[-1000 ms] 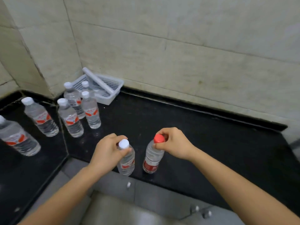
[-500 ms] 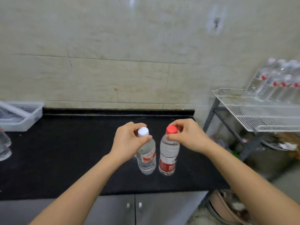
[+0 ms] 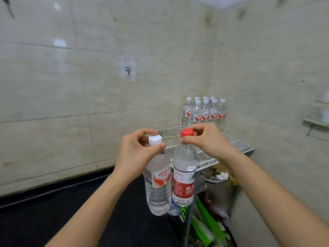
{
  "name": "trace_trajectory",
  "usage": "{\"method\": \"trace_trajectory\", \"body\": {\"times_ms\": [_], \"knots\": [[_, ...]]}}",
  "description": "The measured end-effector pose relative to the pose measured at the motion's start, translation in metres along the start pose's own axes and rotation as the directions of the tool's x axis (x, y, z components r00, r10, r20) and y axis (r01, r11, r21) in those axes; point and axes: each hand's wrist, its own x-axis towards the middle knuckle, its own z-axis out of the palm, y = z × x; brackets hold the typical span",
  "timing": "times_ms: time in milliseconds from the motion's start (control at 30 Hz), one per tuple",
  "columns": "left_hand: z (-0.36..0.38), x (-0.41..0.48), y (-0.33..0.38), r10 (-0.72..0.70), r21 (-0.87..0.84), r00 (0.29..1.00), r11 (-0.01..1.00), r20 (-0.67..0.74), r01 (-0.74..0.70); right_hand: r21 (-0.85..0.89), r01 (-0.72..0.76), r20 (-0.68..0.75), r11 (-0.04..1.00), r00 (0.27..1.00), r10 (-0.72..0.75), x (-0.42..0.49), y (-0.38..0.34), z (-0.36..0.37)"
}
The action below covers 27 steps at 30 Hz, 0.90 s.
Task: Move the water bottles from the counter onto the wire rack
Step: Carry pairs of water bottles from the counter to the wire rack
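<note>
My left hand point(image 3: 135, 154) grips the neck of a clear white-capped water bottle point(image 3: 157, 186), which hangs in the air. My right hand point(image 3: 204, 139) pinches the neck of a red-capped bottle point(image 3: 184, 179) with a red label, right beside the first. Both bottles hang over the right end of the black counter point(image 3: 71, 216), just in front of the white wire rack point(image 3: 204, 157). Several white-capped bottles point(image 3: 204, 111) stand together at the rack's back corner.
Tiled walls meet in a corner behind the rack. Under the rack lie green packaging and clutter point(image 3: 206, 221). A small wall shelf point(image 3: 316, 122) sticks out at the far right. A wall hook point(image 3: 127, 70) sits above the counter.
Both hands have carried their bottles up and to the right, off the counter and toward the rack. The view has swung right, so the basket and the counter's other bottles are out of sight.
</note>
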Motion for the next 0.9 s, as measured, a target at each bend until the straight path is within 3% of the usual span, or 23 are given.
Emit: {"method": "trace_trajectory", "body": {"times_ms": [300, 533, 900], "knots": [[0.132, 0.109, 0.025, 0.087, -0.072, 0.994, 0.994, 0.071, -0.082, 0.005, -0.008, -0.181, 1.000, 0.983, 0.009, 0.081, 0.062, -0.120], [0.244, 0.160, 0.007, 0.027, -0.047, 0.986, 0.999, 0.165, -0.019, -0.033, -0.061, -0.239, 0.998, 0.970, 0.052, 0.141, 0.131, -0.189], [0.394, 0.233, -0.020, 0.012, 0.099, 0.995, 0.995, 0.103, -0.023, -0.065, -0.066, -0.159, 0.996, 0.986, 0.055, 0.238, 0.241, -0.264]]}}
